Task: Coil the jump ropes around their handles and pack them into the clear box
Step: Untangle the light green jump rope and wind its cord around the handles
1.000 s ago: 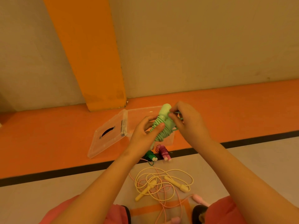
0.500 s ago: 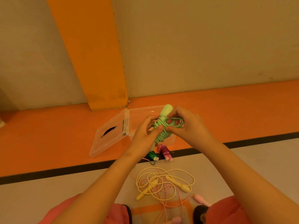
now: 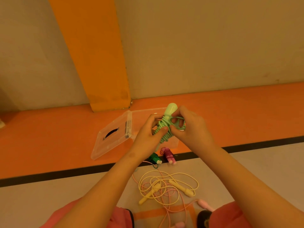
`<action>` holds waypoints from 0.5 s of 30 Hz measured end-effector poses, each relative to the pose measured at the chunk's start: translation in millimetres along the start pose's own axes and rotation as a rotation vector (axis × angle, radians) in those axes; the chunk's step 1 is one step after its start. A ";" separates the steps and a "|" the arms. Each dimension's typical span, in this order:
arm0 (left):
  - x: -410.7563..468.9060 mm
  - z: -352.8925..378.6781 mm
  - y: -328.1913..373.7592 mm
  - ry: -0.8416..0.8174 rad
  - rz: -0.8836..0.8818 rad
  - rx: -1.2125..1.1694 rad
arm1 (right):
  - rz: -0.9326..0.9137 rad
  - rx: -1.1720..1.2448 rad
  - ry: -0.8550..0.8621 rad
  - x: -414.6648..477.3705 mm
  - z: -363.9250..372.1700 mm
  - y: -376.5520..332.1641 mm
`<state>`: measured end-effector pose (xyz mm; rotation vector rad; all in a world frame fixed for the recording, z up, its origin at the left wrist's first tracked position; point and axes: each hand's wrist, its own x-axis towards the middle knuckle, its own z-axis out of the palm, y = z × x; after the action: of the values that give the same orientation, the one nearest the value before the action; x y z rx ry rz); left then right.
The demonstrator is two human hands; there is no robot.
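Observation:
My left hand [image 3: 148, 135] grips the light green jump rope [image 3: 166, 127], whose cord is coiled round its handles, held above the clear box [image 3: 141, 116]. My right hand [image 3: 190, 127] pinches a loose loop of the green cord beside the coil. The box lies open on the orange floor with its lid [image 3: 111, 137] folded out to the left. A coiled dark green rope [image 3: 154, 157] and a coiled magenta rope [image 3: 169, 155] lie just in front of the box. Nearer me sprawl an uncoiled yellow rope [image 3: 164, 186] and an uncoiled pink rope [image 3: 204, 204].
A wall with an orange pillar [image 3: 98, 63] stands right behind the box. A black line [image 3: 49, 176] divides the orange floor from the pale floor. My knees in pink fabric [image 3: 118, 216] frame the bottom of the view.
My right hand has brought the cord round the handles and now pinches a small loop against the coil. Both hands stay above the box.

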<state>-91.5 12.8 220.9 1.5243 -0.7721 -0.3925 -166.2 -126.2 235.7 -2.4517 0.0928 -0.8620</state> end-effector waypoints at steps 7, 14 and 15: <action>13.2 3.8 -10.0 0.235 -0.018 0.127 | -0.042 -0.154 -0.014 3.0 23.3 -6.1; 23.7 0.3 2.7 0.214 -0.095 -0.103 | -0.095 -0.092 -0.010 19.4 13.6 15.4; 24.1 -1.9 5.2 0.202 -0.085 -0.114 | -0.111 -0.066 -0.025 21.0 10.4 17.7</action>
<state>-74.3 -1.7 231.1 1.4672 -0.5206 -0.3336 -141.5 -141.3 231.8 -2.5483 -0.0248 -0.8881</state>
